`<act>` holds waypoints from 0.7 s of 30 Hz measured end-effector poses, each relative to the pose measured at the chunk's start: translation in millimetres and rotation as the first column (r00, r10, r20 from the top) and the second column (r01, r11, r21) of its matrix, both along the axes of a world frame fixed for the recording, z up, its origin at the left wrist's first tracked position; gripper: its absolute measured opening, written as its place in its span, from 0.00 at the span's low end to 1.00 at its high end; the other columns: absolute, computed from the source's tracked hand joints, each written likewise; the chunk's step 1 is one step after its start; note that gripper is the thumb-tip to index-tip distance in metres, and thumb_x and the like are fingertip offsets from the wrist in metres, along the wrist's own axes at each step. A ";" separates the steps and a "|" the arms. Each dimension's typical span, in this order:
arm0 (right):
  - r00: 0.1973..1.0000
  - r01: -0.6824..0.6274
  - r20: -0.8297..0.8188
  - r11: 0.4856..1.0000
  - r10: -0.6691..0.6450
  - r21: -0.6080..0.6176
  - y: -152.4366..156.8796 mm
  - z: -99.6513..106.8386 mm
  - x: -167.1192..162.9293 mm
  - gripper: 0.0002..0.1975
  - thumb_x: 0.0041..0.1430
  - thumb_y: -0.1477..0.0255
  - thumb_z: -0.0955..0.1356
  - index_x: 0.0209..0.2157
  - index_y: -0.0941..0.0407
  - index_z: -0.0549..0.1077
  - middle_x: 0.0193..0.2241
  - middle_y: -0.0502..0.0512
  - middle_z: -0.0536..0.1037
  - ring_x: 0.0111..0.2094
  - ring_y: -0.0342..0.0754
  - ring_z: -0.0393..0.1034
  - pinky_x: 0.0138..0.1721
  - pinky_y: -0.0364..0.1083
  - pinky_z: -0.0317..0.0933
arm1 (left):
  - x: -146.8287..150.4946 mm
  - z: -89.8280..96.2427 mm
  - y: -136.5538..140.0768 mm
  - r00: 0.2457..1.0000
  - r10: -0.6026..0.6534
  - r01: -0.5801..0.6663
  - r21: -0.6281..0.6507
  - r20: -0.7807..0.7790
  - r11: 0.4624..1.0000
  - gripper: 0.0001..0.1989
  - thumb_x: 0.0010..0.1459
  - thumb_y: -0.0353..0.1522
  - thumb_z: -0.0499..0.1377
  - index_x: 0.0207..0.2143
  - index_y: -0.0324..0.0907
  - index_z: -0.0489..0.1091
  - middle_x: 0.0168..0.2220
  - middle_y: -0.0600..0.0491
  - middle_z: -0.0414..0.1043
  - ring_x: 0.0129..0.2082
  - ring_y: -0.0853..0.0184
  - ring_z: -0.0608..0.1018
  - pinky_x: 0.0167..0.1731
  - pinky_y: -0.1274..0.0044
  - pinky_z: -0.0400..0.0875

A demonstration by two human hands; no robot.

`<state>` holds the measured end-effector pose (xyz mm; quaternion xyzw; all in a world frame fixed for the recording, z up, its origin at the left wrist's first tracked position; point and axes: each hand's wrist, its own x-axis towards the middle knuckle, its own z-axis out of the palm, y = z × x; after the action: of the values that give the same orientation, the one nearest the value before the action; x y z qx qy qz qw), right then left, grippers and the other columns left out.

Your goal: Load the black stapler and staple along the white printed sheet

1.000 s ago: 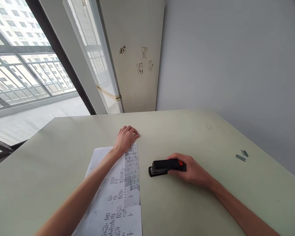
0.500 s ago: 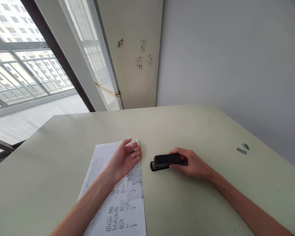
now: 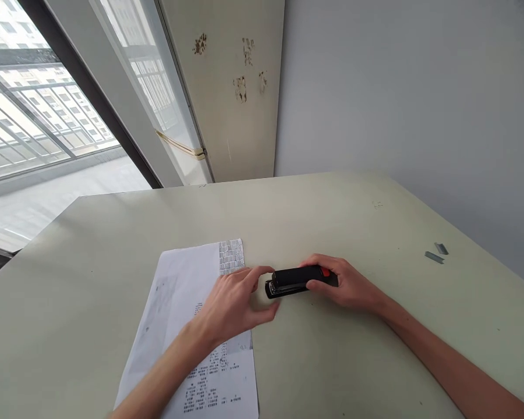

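A black stapler (image 3: 294, 278) with a red patch near its back end lies sideways in the grip of my right hand (image 3: 338, 282), its front end pointing left. My left hand (image 3: 240, 299) is at that front end, thumb and index finger apart on either side of it; whether a fingertip touches the stapler I cannot tell. Beneath my left hand and forearm lies a white printed paper (image 3: 187, 273), with dense print at its upper right corner and lines of text lower down. Part of the print is hidden by the hand.
On the pale green table (image 3: 314, 215), two small grey strips, one the nearer strip (image 3: 434, 257), lie at the right. Behind the table stand a grey wall (image 3: 375, 87) and a cream panel (image 3: 231, 134) with brown marks. A window (image 3: 39, 105) is at the left.
My left hand has turned from palm up with curled fingers to thumb and index finger spread, and moved right to the stapler's front. My right hand keeps its hold. The view has shifted slightly.
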<state>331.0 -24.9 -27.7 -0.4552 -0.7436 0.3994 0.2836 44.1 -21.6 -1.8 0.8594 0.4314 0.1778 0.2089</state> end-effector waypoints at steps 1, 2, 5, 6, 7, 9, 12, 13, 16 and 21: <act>1.000 0.003 -0.007 1.000 -0.003 0.003 0.3 -0.2 0.4 0.21 0.70 0.50 0.65 0.49 0.50 0.77 0.43 0.55 0.82 0.39 0.53 0.72 0.41 0.50 0.67 | -0.7 -3.0 0.5 1.000 -0.003 0.003 0.011 -0.011 1.000 0.19 0.61 0.42 0.66 0.53 0.49 0.74 0.30 0.57 0.71 0.26 0.67 0.72 0.26 0.76 0.62; 1.000 0.011 -0.015 1.000 -0.011 0.001 0.3 -0.1 0.7 0.23 0.72 0.49 0.62 0.49 0.50 0.78 0.43 0.56 0.82 0.40 0.54 0.73 0.42 0.51 0.67 | -1.3 -5.8 0.9 1.000 -0.005 0.005 0.019 -0.015 1.000 0.16 0.64 0.44 0.65 0.51 0.48 0.75 0.30 0.56 0.73 0.26 0.67 0.73 0.26 0.75 0.62; 0.996 0.087 -0.026 0.996 -0.088 -0.032 -0.8 1.2 -0.2 0.28 0.76 0.50 0.54 0.47 0.50 0.79 0.42 0.56 0.83 0.40 0.54 0.74 0.43 0.52 0.68 | -2.7 -12.5 1.7 1.000 -0.004 0.004 0.039 0.009 0.999 0.14 0.68 0.46 0.62 0.46 0.47 0.77 0.31 0.55 0.76 0.27 0.67 0.75 0.27 0.75 0.65; 0.992 0.122 -0.025 0.992 -0.123 -0.040 -1.6 1.7 -0.9 0.28 0.76 0.51 0.54 0.46 0.50 0.79 0.41 0.55 0.83 0.39 0.54 0.74 0.43 0.51 0.68 | -2.8 -13.8 1.7 1.000 0.001 -0.002 0.048 0.020 0.999 0.14 0.69 0.46 0.62 0.45 0.47 0.77 0.31 0.55 0.76 0.27 0.67 0.76 0.28 0.75 0.65; 0.987 0.154 -0.026 0.987 -0.156 -0.042 -2.4 2.0 -1.7 0.28 0.76 0.51 0.54 0.46 0.49 0.79 0.41 0.55 0.83 0.39 0.54 0.74 0.42 0.51 0.68 | -2.7 -14.8 1.6 1.000 0.007 -0.009 0.058 0.029 0.998 0.13 0.69 0.45 0.62 0.45 0.46 0.77 0.31 0.55 0.76 0.27 0.67 0.76 0.28 0.75 0.66; 0.980 0.193 -0.040 0.980 -0.195 -0.039 -3.9 2.0 -3.1 0.25 0.76 0.52 0.56 0.47 0.49 0.79 0.42 0.54 0.83 0.39 0.53 0.75 0.42 0.50 0.68 | -2.0 -15.4 1.1 0.999 0.011 -0.014 0.075 0.034 0.997 0.13 0.70 0.44 0.62 0.44 0.45 0.77 0.30 0.55 0.76 0.27 0.67 0.75 0.28 0.75 0.66; 0.978 0.193 -0.071 0.980 -0.195 -0.042 -4.8 1.0 -4.0 0.23 0.76 0.53 0.56 0.50 0.49 0.77 0.46 0.56 0.83 0.42 0.54 0.75 0.45 0.51 0.69 | -0.8 -13.7 0.5 1.000 0.009 -0.011 0.080 0.027 0.997 0.12 0.70 0.43 0.62 0.44 0.45 0.77 0.29 0.56 0.75 0.26 0.68 0.75 0.26 0.75 0.64; 0.979 0.189 -0.068 0.981 -0.191 -0.042 -4.7 0.5 -3.9 0.23 0.76 0.53 0.56 0.51 0.49 0.76 0.46 0.56 0.83 0.42 0.54 0.75 0.45 0.51 0.69 | -0.5 -12.7 0.4 1.000 0.007 -0.009 0.078 0.027 0.997 0.11 0.70 0.43 0.62 0.44 0.45 0.77 0.28 0.56 0.75 0.25 0.68 0.74 0.26 0.76 0.63; 0.981 0.191 -0.033 0.981 -0.192 -0.026 -4.3 -0.7 -2.8 0.23 0.76 0.53 0.55 0.49 0.48 0.76 0.44 0.56 0.82 0.38 0.53 0.75 0.43 0.51 0.69 | -0.3 -10.5 0.3 1.000 -0.003 0.001 0.075 0.025 0.997 0.11 0.70 0.42 0.61 0.43 0.45 0.77 0.28 0.56 0.75 0.25 0.68 0.74 0.25 0.76 0.63; 0.978 0.207 -0.030 0.978 -0.208 -0.022 -5.3 -1.7 -3.0 0.23 0.76 0.53 0.56 0.48 0.48 0.77 0.45 0.55 0.82 0.44 0.55 0.76 0.47 0.51 0.69 | -0.7 -11.2 -0.4 0.999 -0.013 0.010 0.086 0.031 0.996 0.12 0.71 0.42 0.59 0.43 0.45 0.76 0.27 0.56 0.74 0.25 0.68 0.74 0.26 0.76 0.63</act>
<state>328.0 -30.1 -29.3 -0.5263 -0.6836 0.3818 0.3316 43.4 -22.0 -13.1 0.8672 0.4149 0.2086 0.1796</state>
